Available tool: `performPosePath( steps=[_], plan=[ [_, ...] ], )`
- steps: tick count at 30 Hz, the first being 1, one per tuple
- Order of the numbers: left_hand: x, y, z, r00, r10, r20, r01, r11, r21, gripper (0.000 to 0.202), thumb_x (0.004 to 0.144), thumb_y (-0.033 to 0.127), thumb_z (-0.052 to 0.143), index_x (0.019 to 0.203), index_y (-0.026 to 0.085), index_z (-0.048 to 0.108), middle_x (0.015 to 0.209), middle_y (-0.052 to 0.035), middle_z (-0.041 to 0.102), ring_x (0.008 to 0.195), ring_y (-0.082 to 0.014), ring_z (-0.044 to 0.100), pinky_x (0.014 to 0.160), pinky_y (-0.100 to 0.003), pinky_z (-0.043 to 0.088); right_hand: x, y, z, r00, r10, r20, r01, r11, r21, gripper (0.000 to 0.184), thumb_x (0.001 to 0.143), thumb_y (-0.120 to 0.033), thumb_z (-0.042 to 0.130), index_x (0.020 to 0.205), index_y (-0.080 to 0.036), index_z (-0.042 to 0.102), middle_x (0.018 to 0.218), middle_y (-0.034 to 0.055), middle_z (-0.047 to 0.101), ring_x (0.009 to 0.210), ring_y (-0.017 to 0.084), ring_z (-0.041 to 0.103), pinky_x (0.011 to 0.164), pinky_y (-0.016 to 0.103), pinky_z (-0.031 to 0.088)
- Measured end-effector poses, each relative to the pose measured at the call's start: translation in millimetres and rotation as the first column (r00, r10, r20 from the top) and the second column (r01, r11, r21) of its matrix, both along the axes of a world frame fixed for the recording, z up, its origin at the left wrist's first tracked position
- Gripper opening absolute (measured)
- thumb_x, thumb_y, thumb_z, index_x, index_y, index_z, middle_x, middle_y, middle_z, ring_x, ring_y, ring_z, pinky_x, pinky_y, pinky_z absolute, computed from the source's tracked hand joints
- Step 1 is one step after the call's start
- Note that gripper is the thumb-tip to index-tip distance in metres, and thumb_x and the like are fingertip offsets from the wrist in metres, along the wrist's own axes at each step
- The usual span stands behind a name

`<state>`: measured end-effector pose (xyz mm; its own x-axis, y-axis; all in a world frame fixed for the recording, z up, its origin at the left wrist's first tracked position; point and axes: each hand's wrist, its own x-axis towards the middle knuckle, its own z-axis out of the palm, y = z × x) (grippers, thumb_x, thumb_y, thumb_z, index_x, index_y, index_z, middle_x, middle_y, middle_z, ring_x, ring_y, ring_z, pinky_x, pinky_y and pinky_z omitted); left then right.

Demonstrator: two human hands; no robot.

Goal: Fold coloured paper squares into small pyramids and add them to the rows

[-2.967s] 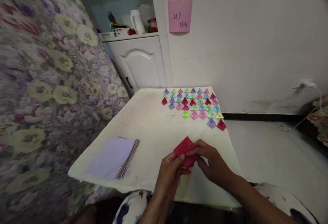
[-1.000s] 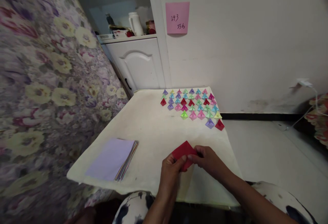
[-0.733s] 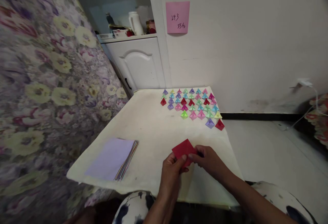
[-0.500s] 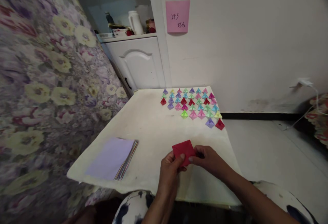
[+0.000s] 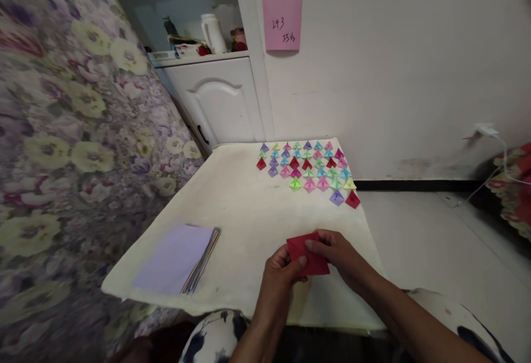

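Note:
A small folded square of red paper (image 5: 313,264) is held between both hands above the near right part of the table. My left hand (image 5: 282,274) pinches its left side, thumb on top and fingers beneath. At the upper right edge my right hand (image 5: 334,249) grips the same paper, its thumb lying across the upper face. Crease lines show on the paper's surface; its underside is hidden. Beyond the hands, several small folded paper pieces (image 5: 309,184) in many colours stand in rows on the table.
A stack of coloured paper (image 5: 174,258), lilac sheet uppermost, lies at the table's near left. The cream-covered table (image 5: 232,202) meets the wall at the back. A floral curtain (image 5: 83,158) hangs on the left. A white cabinet (image 5: 219,97) stands behind.
The red paper has turned and shifted slightly right. My right hand has moved from its right side to the upper edge, thumb now over the face. The view has shifted slightly.

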<state>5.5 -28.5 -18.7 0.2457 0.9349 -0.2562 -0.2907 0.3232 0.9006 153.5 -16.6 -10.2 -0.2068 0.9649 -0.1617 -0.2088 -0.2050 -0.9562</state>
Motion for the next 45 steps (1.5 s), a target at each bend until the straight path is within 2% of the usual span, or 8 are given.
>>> performPosePath(
  steps=[10, 16, 24, 29, 33, 38, 41, 45],
  plan=[
    [1, 1, 1.1, 1.0, 0.009, 0.0, -0.009, 0.999, 0.048, 0.026, 0.063, 0.026, 0.073, 0.085, 0.015, 0.068, 0.072, -0.0031, 0.064, 0.061, -0.0124, 0.053, 0.052, -0.021, 0.042, -4, -2, -1.3, 0.962, 0.058, -0.267, -0.112, 0.975, -0.191, 0.027, 0.066, -0.038, 0.07, 0.072, -0.013, 0.062, 0.061, -0.0002, 0.059, 0.053, 0.009, 0.048, 0.053, 0.022, 0.034],
    [1, -1, 3.5, 1.0, 0.021, 0.014, -0.022, 0.997, 0.077, 0.022, 0.065, 0.023, 0.071, 0.086, 0.015, 0.068, 0.072, -0.002, 0.064, 0.061, -0.0114, 0.053, 0.053, -0.021, 0.043, -4, -3, -9.0, 0.951, 0.079, -0.299, -0.168, 0.944, -0.285, 0.023, 0.069, -0.036, 0.067, 0.076, -0.015, 0.059, 0.055, -0.0045, 0.05, 0.045, 0.006, 0.039, 0.042, 0.018, 0.022],
    [1, -1, 7.2, 0.995, 0.065, 0.072, -0.073, 0.99, 0.117, 0.014, 0.066, 0.015, 0.07, 0.079, 0.015, 0.064, 0.064, 0.0018, 0.06, 0.057, -0.0077, 0.049, 0.054, -0.018, 0.04, -11, -9, -0.3, 0.924, 0.073, -0.375, -0.191, 0.938, -0.289, 0.024, 0.072, -0.037, 0.066, 0.088, -0.02, 0.059, 0.071, -0.0022, 0.055, 0.058, 0.007, 0.049, 0.048, 0.018, 0.028],
    [1, 0, 6.1, 0.986, 0.098, 0.136, -0.112, 0.988, 0.103, 0.028, 0.064, 0.013, 0.071, 0.089, 0.018, 0.06, 0.074, 0.0015, 0.062, 0.063, -0.0102, 0.054, 0.056, -0.019, 0.042, -14, -13, 6.7, 0.912, 0.091, -0.4, -0.214, 0.938, -0.273, 0.025, 0.076, -0.037, 0.064, 0.096, -0.022, 0.062, 0.078, -0.0009, 0.057, 0.062, 0.007, 0.049, 0.05, 0.017, 0.027],
    [0, -1, 5.6, 0.993, 0.089, 0.073, -0.094, 0.993, 0.067, 0.036, 0.064, 0.014, 0.071, 0.099, 0.016, 0.059, 0.081, -0.0018, 0.065, 0.067, -0.0116, 0.057, 0.058, -0.02, 0.043, -18, -13, 3.8, 0.922, 0.086, -0.377, -0.198, 0.943, -0.269, 0.025, 0.076, -0.038, 0.064, 0.096, -0.023, 0.063, 0.08, -0.0003, 0.057, 0.064, 0.007, 0.048, 0.052, 0.018, 0.029],
    [-2, 1, 2.4, 0.997, 0.07, 0.018, -0.071, 0.993, 0.092, 0.016, 0.066, 0.017, 0.07, 0.079, 0.014, 0.062, 0.069, 0.0006, 0.062, 0.06, -0.0097, 0.054, 0.054, -0.02, 0.043, -18, -7, -8.4, 0.978, -0.021, -0.21, -0.027, 0.974, -0.224, 0.035, 0.069, -0.039, 0.069, 0.098, -0.021, 0.061, 0.084, 0.0017, 0.059, 0.065, 0.01, 0.052, 0.058, 0.022, 0.037],
    [-3, 2, -0.5, 0.996, 0.084, -0.018, -0.082, 0.993, 0.081, 0.014, 0.066, 0.019, 0.071, 0.071, 0.015, 0.059, 0.063, 0.0025, 0.059, 0.055, -0.0081, 0.049, 0.049, -0.018, 0.04, -12, -3, -7.5, 0.989, -0.066, -0.132, 0.049, 0.991, -0.128, 0.034, 0.065, -0.037, 0.072, 0.091, -0.017, 0.063, 0.081, 0.0027, 0.059, 0.069, 0.013, 0.053, 0.062, 0.025, 0.04],
    [-4, 3, -2.9, 0.993, 0.112, -0.039, -0.109, 0.991, 0.081, 0.015, 0.068, 0.021, 0.07, 0.072, 0.015, 0.057, 0.062, 0.0033, 0.058, 0.054, -0.0073, 0.046, 0.049, -0.018, 0.038, -4, -4, 5.7, 0.998, -0.056, 0.012, 0.055, 0.998, 0.038, 0.028, 0.078, -0.042, 0.057, 0.081, -0.015, 0.065, 0.073, 0.0024, 0.059, 0.065, 0.013, 0.052, 0.061, 0.025, 0.039]
  ],
)
